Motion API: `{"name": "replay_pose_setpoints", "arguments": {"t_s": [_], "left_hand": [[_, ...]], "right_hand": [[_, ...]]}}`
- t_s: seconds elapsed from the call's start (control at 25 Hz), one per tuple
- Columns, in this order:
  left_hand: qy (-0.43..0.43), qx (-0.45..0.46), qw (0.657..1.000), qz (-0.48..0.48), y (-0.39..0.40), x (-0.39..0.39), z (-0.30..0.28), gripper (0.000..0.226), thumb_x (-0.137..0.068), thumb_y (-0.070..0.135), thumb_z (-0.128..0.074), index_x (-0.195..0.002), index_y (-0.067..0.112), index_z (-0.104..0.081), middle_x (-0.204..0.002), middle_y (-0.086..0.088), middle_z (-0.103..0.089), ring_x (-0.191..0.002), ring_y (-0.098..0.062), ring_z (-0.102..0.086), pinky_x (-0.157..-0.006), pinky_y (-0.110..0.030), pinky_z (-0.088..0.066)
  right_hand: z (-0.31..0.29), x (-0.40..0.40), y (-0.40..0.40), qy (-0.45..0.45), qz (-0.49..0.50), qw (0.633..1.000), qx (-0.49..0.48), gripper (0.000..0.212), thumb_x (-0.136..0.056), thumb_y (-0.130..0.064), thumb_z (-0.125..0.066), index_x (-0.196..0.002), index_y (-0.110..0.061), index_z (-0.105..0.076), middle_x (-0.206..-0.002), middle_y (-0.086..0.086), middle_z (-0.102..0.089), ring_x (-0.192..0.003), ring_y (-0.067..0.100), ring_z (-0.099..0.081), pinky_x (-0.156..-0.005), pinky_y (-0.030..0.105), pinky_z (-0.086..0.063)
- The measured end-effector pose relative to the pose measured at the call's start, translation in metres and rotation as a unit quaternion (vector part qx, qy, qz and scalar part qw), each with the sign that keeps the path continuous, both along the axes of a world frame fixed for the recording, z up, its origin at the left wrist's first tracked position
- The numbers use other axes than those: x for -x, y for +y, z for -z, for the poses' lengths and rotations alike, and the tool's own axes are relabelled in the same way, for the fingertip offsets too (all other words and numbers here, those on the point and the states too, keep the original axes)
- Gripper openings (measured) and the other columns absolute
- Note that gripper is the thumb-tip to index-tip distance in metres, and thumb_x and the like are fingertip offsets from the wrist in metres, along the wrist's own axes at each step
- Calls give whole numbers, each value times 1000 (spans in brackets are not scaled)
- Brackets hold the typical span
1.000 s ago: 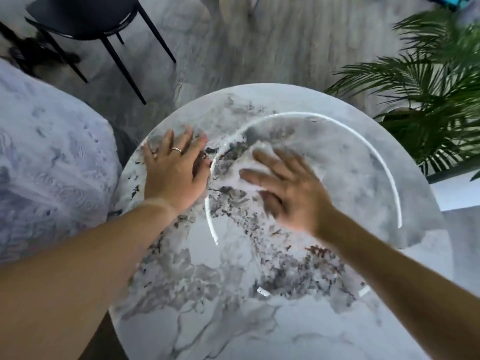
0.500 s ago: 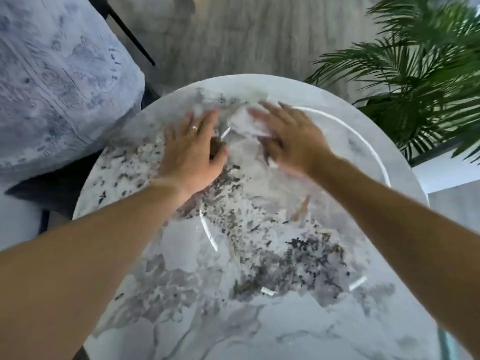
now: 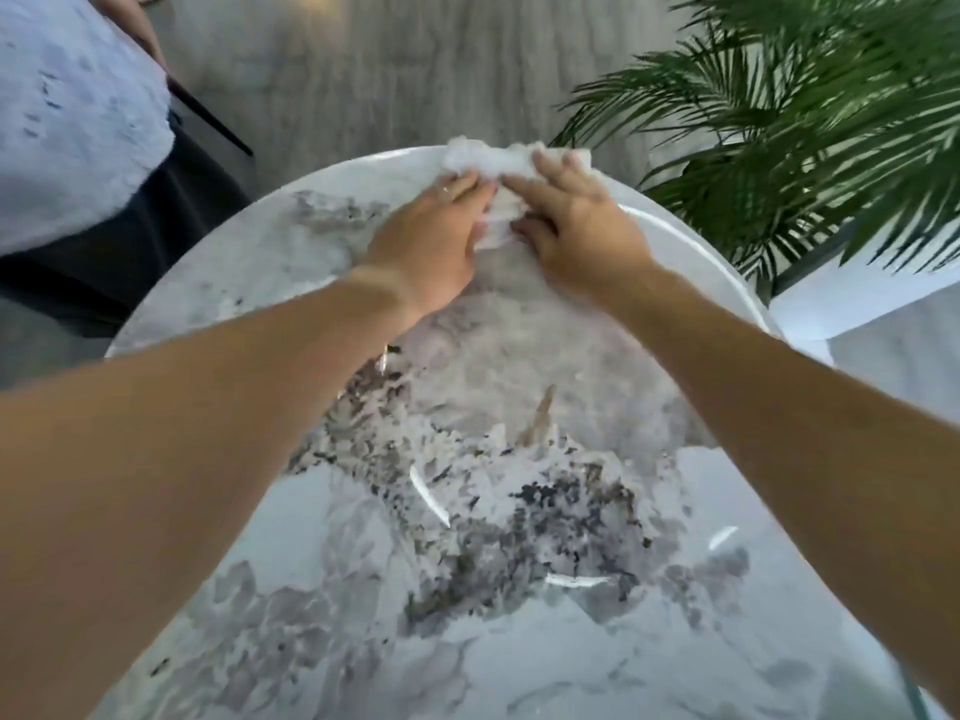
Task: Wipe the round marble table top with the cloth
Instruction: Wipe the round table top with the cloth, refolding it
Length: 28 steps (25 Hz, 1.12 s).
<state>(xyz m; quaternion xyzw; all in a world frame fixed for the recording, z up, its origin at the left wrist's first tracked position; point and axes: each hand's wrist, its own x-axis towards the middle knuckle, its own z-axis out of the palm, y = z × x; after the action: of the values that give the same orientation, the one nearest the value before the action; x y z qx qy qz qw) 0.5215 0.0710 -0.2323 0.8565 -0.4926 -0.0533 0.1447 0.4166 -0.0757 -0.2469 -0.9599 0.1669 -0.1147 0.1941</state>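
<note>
The round marble table top (image 3: pixel 467 511) fills the lower view, white with grey and dark veining. A crumpled white cloth (image 3: pixel 493 163) lies at its far rim, bunched and partly over the edge. My left hand (image 3: pixel 431 241), with a ring on one finger, presses flat on the cloth's left part. My right hand (image 3: pixel 576 226) presses flat on its right part, fingers spread. Both hands sit side by side, almost touching. Much of the cloth is hidden beneath the palms.
A green palm plant (image 3: pixel 789 122) stands close to the table's far right edge. A pale blue patterned cushion (image 3: pixel 67 106) on a dark seat (image 3: pixel 130 241) sits at the left. Grey wood floor (image 3: pixel 389 70) lies beyond the table.
Both hands have slid the cloth from the table's middle out to the far rim. The left hand has joined the right on the cloth. The view tilted forward.
</note>
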Motion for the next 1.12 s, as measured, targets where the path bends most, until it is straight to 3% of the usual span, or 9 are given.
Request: {"name": "replay_pose_setpoints", "arguments": {"t_s": [0.08, 0.16, 0.32, 0.48, 0.56, 0.68, 0.8, 0.92, 1.12], "left_hand": [[27, -3, 998, -53, -23, 10, -3, 53, -96, 12, -46, -149, 13, -38, -158, -9, -33, -146, -26, -29, -118, -37, -26], [9, 26, 999, -40, -5, 37, 0, 52, -93, 7, -49, -145, 12, -44, -155, -9, -39, -144, -27, -35, -116, -36, -27], [14, 46, 999, 16, 14, 57, -4, 50, -86, 2, -56, -135, 13, -57, -147, -9, -50, -134, -29, -47, -112, -36, -34], [60, 15, 998, -16, -50, 50, -5, 49, -90, 17, -48, -139, 18, -49, -158, -11, -31, -145, -30, -28, -114, -42, -32], [49, 15, 999, -1, -39, 75, 0, 53, -91, 18, -48, -144, 16, -44, -161, -9, -27, -147, -29, -24, -115, -43, -30], [19, 26, 998, 46, -15, 108, 3, 60, -89, 8, -51, -147, 14, -39, -158, -8, -34, -145, -28, -30, -113, -39, -32], [21, 12, 999, 45, -57, 104, -3, 55, -91, 16, -52, -144, 12, -39, -150, -14, -41, -136, -33, -38, -104, -43, -39], [59, 15, 998, 36, -65, 130, 2, 50, -94, 15, -47, -144, 15, -40, -160, -4, -27, -146, -30, -22, -111, -45, -35], [74, 18, 991, 106, -38, 176, 0, 56, -95, 11, -47, -149, 18, -34, -162, -1, -23, -150, -27, -15, -115, -49, -31]], "right_hand": [[0, -4, -10, -9, 40, 999, -21, 47, -90, -27, -56, -137, -23, -56, -152, 21, -41, -140, 39, -37, -113, 49, -36], [0, 29, 18, -3, 72, 996, -47, 47, -92, -21, -57, -139, -27, -54, -154, 15, -40, -143, 34, -35, -113, 46, -37], [-3, 78, 20, -14, 4, 1000, -16, 48, -95, -22, -57, -141, -30, -50, -155, 9, -41, -145, 30, -34, -109, 45, -40], [-2, 41, -29, -5, 45, 999, -29, 49, -91, -21, -57, -139, -31, -53, -151, 17, -41, -136, 34, -44, -106, 43, -43], [-1, 75, -7, 2, 81, 996, -39, 49, -91, -24, -55, -139, -32, -52, -153, 14, -39, -132, 33, -48, -103, 40, -46], [-9, 138, 7, -6, 47, 998, -51, 52, -91, -20, -56, -142, -27, -50, -150, 10, -45, -130, 32, -52, -103, 41, -46], [-16, 122, -32, 29, 85, 995, -36, 61, -89, -16, -57, -147, -19, -40, -142, 13, -54, -121, 35, -56, -102, 40, -45], [-15, 138, -24, 47, 160, 985, -34, 58, -90, -15, -55, -146, -14, -39, -146, 13, -50, -121, 38, -55, -99, 38, -42], [-16, 215, 10, 46, 144, 988, -18, 52, -91, -9, -55, -143, -9, -45, -147, 15, -49, -127, 37, -53, -105, 41, -44]]}}
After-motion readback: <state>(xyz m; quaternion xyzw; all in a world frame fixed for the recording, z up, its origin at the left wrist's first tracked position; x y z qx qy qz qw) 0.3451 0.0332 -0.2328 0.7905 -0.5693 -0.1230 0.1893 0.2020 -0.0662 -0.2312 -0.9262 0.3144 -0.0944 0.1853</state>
